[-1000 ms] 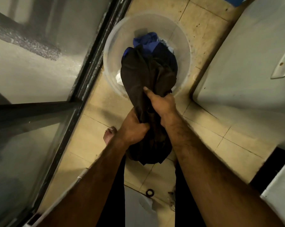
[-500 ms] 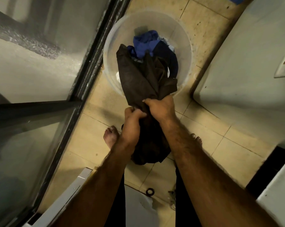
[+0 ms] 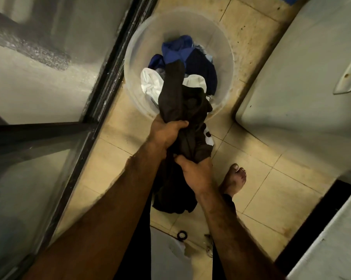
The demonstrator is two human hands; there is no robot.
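A dark brown garment (image 3: 180, 102) hangs bunched between both my hands above the tiled floor. My left hand (image 3: 166, 134) grips it higher up, near the rim of a translucent plastic bucket (image 3: 134, 63). My right hand (image 3: 196, 174) grips it lower down, and the garment's tail dangles below my wrists. The garment's upper end reaches over the bucket, which holds blue clothes (image 3: 178, 51) and white clothes (image 3: 152, 81).
A dark-framed glass door (image 3: 102, 81) runs along the left. A white appliance (image 3: 303, 63) stands at the right, close to the bucket. My bare foot (image 3: 235, 178) is on the beige tiles. A small black ring (image 3: 182, 235) lies on the floor near me.
My left hand has moved up the garment toward the bucket while my right hand has dropped lower. The cloth has shifted, and white clothes now show in the bucket.
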